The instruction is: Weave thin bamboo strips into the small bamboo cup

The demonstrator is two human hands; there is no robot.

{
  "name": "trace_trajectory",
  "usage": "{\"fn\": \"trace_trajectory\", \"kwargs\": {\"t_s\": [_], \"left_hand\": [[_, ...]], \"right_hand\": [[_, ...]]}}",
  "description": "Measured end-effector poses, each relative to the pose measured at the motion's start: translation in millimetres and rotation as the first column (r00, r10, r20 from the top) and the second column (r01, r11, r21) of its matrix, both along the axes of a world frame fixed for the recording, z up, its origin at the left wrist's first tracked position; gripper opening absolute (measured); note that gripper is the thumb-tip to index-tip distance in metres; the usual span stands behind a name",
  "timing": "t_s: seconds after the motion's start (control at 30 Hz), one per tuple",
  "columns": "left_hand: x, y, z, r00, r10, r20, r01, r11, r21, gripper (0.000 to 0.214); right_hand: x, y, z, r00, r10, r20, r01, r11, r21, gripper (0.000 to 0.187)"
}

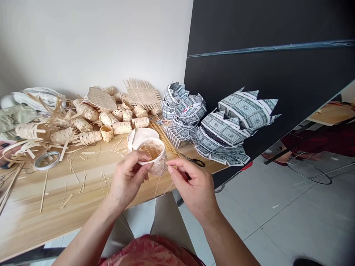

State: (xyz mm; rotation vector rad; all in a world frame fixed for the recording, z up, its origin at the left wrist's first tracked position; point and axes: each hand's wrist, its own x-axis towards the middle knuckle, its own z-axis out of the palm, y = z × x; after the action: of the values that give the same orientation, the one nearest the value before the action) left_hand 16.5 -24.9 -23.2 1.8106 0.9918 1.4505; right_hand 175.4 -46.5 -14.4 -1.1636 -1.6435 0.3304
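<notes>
The small woven bamboo cup (152, 157) sits mid-frame above the wooden table (55, 207), its long axis tilted, mouth up toward you. Your left hand (127, 181) wraps its side, apparently steadying it and baring the rim to your right hand (194, 188), whose fingertips (170, 169) narrowly pinch a thin fibre strand (160, 181) hanging just beside the cup.

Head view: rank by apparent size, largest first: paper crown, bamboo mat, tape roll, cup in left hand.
1. Paper crown
2. Bamboo mat
3. Tape roll and cup in the left hand: alike, and the cup is nearer the camera, so unranked.
</notes>
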Motion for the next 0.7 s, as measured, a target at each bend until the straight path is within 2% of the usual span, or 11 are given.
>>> {"fn": "trace_trajectory", "kwargs": {"t_s": [0.1,0.23,0.4,0.57,0.7], "left_hand": [[1,-1,-0.8,0.999,-0.035,-0.029,0.036,0.999,0.012,0.006],[0,-3,1.3,0.985,-0.013,-0.173,0.032,0.994,0.105,0.008],[2,-3,6.3,0.969,-0.031,-0.246,0.082,0.977,0.199,0.016],[2,-1,3.7,0.976,-0.076,-0.205,0.108,0.983,0.147,0.014],[0,-1,0.2,0.983,-0.051,-0.176,0.056,0.998,0.023,0.010]], "right_hand": [[-5,2,-2.6,0.999,0.034,0.027,-0.035,0.999,0.033,0.011],[-8,4,-1.4,0.999,0.037,0.016,-0.038,0.997,0.063,0.010],[-8,5,2.0,0.993,0.094,-0.072,-0.093,0.996,0.016,0.014],[-4,8,2.5,0.970,0.128,-0.207,-0.156,0.980,-0.124,0.014],[3,10,2.4,0.974,0.091,-0.208,-0.129,0.975,-0.180,0.016]]}}
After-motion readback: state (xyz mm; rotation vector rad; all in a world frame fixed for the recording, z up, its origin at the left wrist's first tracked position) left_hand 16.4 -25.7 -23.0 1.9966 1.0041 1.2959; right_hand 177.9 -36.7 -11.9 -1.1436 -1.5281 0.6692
